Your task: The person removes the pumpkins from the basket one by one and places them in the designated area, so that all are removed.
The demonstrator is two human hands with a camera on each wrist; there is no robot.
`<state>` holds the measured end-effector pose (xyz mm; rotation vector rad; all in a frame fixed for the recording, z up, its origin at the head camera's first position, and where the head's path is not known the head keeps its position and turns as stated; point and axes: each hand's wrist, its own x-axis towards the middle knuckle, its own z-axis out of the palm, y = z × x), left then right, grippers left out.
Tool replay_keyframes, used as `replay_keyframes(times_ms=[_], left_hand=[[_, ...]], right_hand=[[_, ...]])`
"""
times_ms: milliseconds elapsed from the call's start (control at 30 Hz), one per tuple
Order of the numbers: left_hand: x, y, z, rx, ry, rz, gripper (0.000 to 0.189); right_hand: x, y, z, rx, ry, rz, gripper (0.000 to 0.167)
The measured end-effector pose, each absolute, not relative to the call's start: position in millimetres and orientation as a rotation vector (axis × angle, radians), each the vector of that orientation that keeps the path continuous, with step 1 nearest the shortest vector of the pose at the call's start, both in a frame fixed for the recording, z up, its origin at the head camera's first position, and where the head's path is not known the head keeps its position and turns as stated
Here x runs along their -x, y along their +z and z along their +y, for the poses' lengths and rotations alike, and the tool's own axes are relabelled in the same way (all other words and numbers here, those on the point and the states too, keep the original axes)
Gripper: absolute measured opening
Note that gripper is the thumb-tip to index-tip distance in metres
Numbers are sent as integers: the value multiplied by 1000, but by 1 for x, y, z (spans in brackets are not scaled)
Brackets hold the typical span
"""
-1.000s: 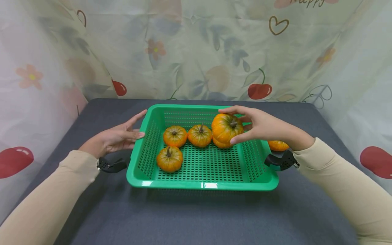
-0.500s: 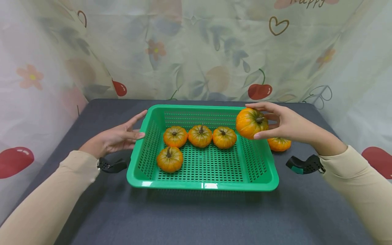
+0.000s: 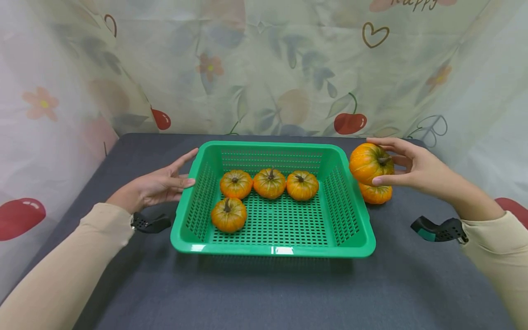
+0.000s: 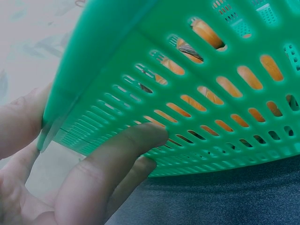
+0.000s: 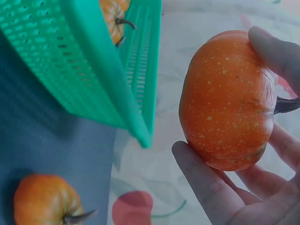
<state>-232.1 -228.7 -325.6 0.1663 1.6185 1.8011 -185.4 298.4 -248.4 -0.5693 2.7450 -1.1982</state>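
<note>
My right hand (image 3: 416, 165) grips a small orange pumpkin (image 3: 370, 163) with thumb and fingers, its dark stem facing the palm. It is held in the air just right of the green plastic basket (image 3: 272, 250). Below it, another pumpkin (image 3: 375, 194) sits on the table against the basket's right side; the right wrist view also shows that lower pumpkin (image 5: 44, 201). My left hand (image 3: 158, 185) touches the basket's left side with fairly straight fingers. In the left wrist view fingertips (image 4: 157, 133) rest against the slotted outer wall.
Inside the basket a row of three pumpkins (image 3: 269, 183) lies toward the back, with one more pumpkin (image 3: 228, 214) at front left. A dark grey cloth (image 3: 264, 293) covers the table. A patterned curtain (image 3: 264, 68) hangs behind and at both sides.
My right hand has carried the pumpkin from above the back row rightward, past the basket's right rim. The third pumpkin of the row is now uncovered. My left hand and the basket stay put.
</note>
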Motion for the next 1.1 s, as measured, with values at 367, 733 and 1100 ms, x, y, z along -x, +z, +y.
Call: replay_keyframes(times_ms=[367,733,1100], left_hand=[[232,-325,-229,-161,1804,1602,93],[232,-325,-229,-156,1808,1595,91],[233,-326,-230,-172,1801,1598,93]], right_hand=[[180,-265,337,372,-1146,2813,70],[179,-283,372,182,-1141,2869,73],[180,-301,395,88,-1130,2870,75]])
